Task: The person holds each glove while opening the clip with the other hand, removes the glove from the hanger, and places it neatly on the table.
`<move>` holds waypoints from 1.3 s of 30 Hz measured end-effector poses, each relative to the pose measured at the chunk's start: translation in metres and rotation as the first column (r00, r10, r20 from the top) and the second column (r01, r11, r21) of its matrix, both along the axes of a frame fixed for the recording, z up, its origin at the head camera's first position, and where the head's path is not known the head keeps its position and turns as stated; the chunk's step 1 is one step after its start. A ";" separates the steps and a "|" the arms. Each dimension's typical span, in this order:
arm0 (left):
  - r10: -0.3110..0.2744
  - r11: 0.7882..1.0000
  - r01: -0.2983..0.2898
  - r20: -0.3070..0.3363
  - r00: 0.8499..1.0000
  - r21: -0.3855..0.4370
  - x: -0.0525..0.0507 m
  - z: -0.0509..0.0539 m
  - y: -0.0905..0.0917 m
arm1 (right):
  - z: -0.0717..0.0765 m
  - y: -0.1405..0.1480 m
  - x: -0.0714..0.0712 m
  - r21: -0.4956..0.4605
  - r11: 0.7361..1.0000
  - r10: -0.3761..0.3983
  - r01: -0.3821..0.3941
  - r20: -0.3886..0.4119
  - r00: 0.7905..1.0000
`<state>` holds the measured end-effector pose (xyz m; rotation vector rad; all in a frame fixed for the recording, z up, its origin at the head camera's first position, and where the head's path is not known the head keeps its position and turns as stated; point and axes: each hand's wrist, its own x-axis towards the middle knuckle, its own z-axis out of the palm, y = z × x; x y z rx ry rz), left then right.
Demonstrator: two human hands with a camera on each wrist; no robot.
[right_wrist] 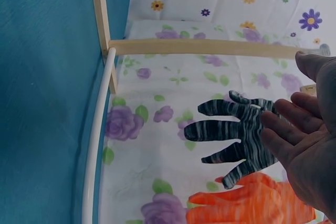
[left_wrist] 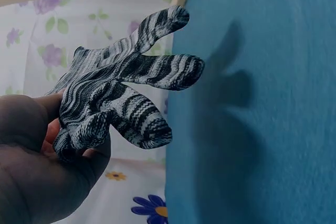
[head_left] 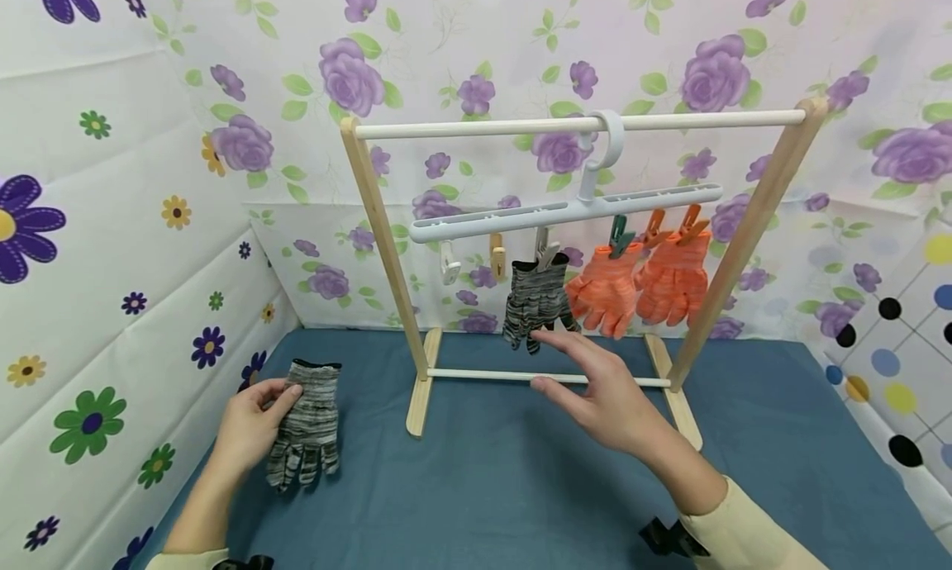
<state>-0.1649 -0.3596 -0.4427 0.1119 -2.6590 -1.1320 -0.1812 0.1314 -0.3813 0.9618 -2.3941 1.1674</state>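
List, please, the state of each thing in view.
Held gray glove: lifted, fingers down
Left hand: pinching that glove
Right hand: holding nothing
Hanging gray glove: clipped, fingers down
Orange gloves: clipped, fingers down
Hanger: hooked on rack
White clothespin: holding nothing
Yellow clothespin: holding nothing

The right hand [right_wrist: 315,163] (thumb apart) is near a striped glove [right_wrist: 244,135], an orange glove [right_wrist: 252,203] alongside.

Bright head view, dimmer wrist views, soft shadow [left_wrist: 226,150]
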 end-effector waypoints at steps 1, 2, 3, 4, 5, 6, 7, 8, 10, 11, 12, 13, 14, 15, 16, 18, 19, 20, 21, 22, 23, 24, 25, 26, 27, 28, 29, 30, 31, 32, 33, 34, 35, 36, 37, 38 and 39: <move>-0.004 1.000 0.004 0.020 1.000 -0.004 0.000 -0.002 -0.002 | -0.001 0.001 0.000 0.002 1.000 -0.002 0.002 0.000 1.000; -0.008 1.000 0.009 0.037 0.999 -0.012 -0.001 -0.003 -0.004 | -0.002 0.002 0.000 0.005 1.000 -0.005 0.005 -0.003 1.000; -0.011 1.000 0.012 0.057 0.998 -0.016 -0.001 -0.005 -0.006 | -0.003 0.003 0.000 0.007 1.000 -0.007 0.007 -0.007 1.000; -0.016 1.000 0.017 0.073 0.997 -0.021 -0.001 -0.006 -0.008 | -0.003 0.004 0.000 0.009 1.000 -0.007 0.007 -0.012 1.000; -0.020 1.000 0.022 0.089 0.996 -0.022 -0.002 -0.008 -0.010 | -0.004 0.005 0.001 0.010 1.000 -0.009 0.009 -0.017 1.000; -0.020 0.999 0.023 0.102 0.995 -0.026 -0.003 -0.010 -0.011 | -0.005 0.007 0.001 0.008 1.000 -0.009 0.009 -0.022 1.000; -0.022 0.999 0.025 0.118 0.993 -0.023 -0.003 -0.011 -0.013 | -0.005 0.008 0.001 0.007 1.000 -0.009 0.010 -0.027 1.000; -0.024 0.999 0.027 0.131 0.991 -0.019 -0.004 -0.013 -0.014 | -0.006 0.009 0.001 0.009 1.000 -0.012 0.012 -0.031 0.999; -0.033 0.999 0.034 0.152 0.988 -0.006 -0.005 -0.016 -0.017 | -0.006 0.011 0.002 0.009 1.000 -0.013 0.014 -0.035 0.999; -0.035 0.999 0.036 0.165 0.986 0.000 -0.005 -0.018 -0.019 | -0.007 0.012 0.002 0.009 1.000 -0.016 0.017 -0.035 0.999; -0.037 0.999 0.037 0.177 0.983 0.004 -0.006 -0.020 -0.020 | -0.007 0.013 0.002 0.009 1.000 -0.019 0.019 -0.035 0.999; -0.038 0.999 0.037 0.192 0.981 0.008 -0.006 -0.021 -0.022 | -0.008 0.014 0.002 0.012 1.000 -0.023 0.023 -0.035 0.999; -0.038 0.999 0.038 0.203 0.978 0.006 -0.007 -0.022 -0.024 | -0.008 0.015 0.002 0.013 1.000 -0.027 0.027 -0.034 0.999; -0.040 0.999 0.040 0.216 0.976 0.006 -0.008 -0.023 -0.026 | -0.009 0.015 0.002 0.012 1.000 -0.028 0.028 -0.033 0.999; -0.040 0.999 0.039 0.230 0.972 0.007 -0.009 -0.024 -0.027 | -0.009 0.016 0.003 0.012 0.999 -0.031 0.032 -0.031 0.999; -0.040 0.999 0.041 0.253 0.967 0.002 -0.010 -0.027 -0.030 | -0.009 0.018 0.004 0.011 0.999 -0.037 0.037 -0.027 0.999; -0.040 0.999 0.043 0.262 0.964 -0.004 -0.011 -0.028 -0.032 | -0.010 0.019 0.004 0.010 0.999 -0.039 0.039 -0.028 0.999; -0.040 0.999 0.045 0.267 0.963 -0.014 -0.012 -0.029 -0.033 | -0.010 0.019 0.004 0.010 0.999 -0.042 0.042 -0.027 0.999; -0.040 0.999 0.048 0.270 0.962 -0.023 -0.012 -0.030 -0.034 | -0.010 0.020 0.005 0.010 0.999 -0.044 0.044 -0.025 0.999; -0.040 0.998 0.051 0.270 0.962 -0.033 -0.013 -0.031 -0.034 | -0.010 0.021 0.005 0.010 0.999 -0.049 0.049 -0.025 0.998; -0.040 0.998 0.053 0.269 0.962 -0.043 -0.013 -0.032 -0.035 | -0.011 0.021 0.005 0.011 0.999 -0.051 0.052 -0.026 0.998; -0.039 0.997 0.055 0.270 0.962 -0.054 -0.013 -0.033 -0.035 | -0.011 0.022 0.005 0.012 0.998 -0.054 0.055 -0.030 0.998; -0.038 0.996 0.058 0.269 0.962 -0.065 -0.012 -0.033 -0.036 | -0.011 0.023 0.005 0.013 0.998 -0.056 0.057 -0.032 0.998; -0.040 0.995 0.062 0.270 0.962 -0.072 -0.012 -0.033 -0.036 | -0.011 0.023 0.006 0.013 0.998 -0.060 0.060 -0.034 0.998; -0.042 0.995 0.065 0.273 0.961 -0.078 -0.012 -0.034 -0.036 | -0.012 0.024 0.005 0.012 0.998 -0.063 0.064 -0.036 0.997; -0.043 0.994 0.069 0.276 0.960 -0.083 -0.012 -0.034 -0.036 | -0.012 0.024 0.005 0.012 0.998 -0.068 0.068 -0.037 0.997; -0.043 0.993 0.072 0.279 0.959 -0.092 -0.012 -0.035 -0.036 | -0.012 0.025 0.005 0.010 0.997 -0.070 0.070 -0.038 0.997; -0.046 0.992 0.077 0.282 0.958 -0.100 -0.012 -0.036 -0.036 | -0.012 0.025 0.005 0.008 0.997 -0.072 0.072 -0.039 0.997; -0.046 0.991 0.080 0.285 0.957 -0.109 -0.012 -0.037 -0.036 | -0.012 0.026 0.005 0.006 0.997 -0.074 0.074 -0.037 0.997; -0.045 0.989 0.083 0.288 0.956 -0.121 -0.012 -0.039 -0.037 | -0.012 0.026 0.005 0.004 0.997 -0.076 0.076 -0.035 0.996; -0.041 0.988 0.083 0.289 0.957 -0.133 -0.012 -0.040 -0.037 | -0.012 0.026 0.005 0.003 0.997 -0.079 0.079 -0.034 0.996; -0.037 0.986 0.082 0.288 0.957 -0.146 -0.013 -0.042 -0.038 | -0.011 0.027 0.005 0.002 0.997 -0.081 0.081 -0.032 0.996; -0.033 0.984 0.081 0.287 0.957 -0.159 -0.013 -0.043 -0.038 | -0.011 0.027 0.005 0.002 0.997 -0.082 0.082 -0.034 0.996; -0.029 0.983 0.080 0.287 0.957 -0.166 -0.013 -0.044 -0.038 | -0.011 0.028 0.006 0.003 0.996 -0.086 0.086 -0.034 0.996; -0.021 0.982 0.074 0.286 0.958 -0.176 -0.013 -0.045 -0.038 | -0.011 0.028 0.006 0.003 0.996 -0.090 0.090 -0.034 0.995; -0.016 0.980 0.071 0.281 0.960 -0.186 -0.013 -0.045 -0.038 | -0.011 0.029 0.006 0.005 0.995 -0.096 0.096 -0.036 0.995; -0.011 0.979 0.067 0.278 0.961 -0.192 -0.013 -0.045 -0.038 | -0.010 0.029 0.006 0.006 0.995 -0.102 0.102 -0.037 0.994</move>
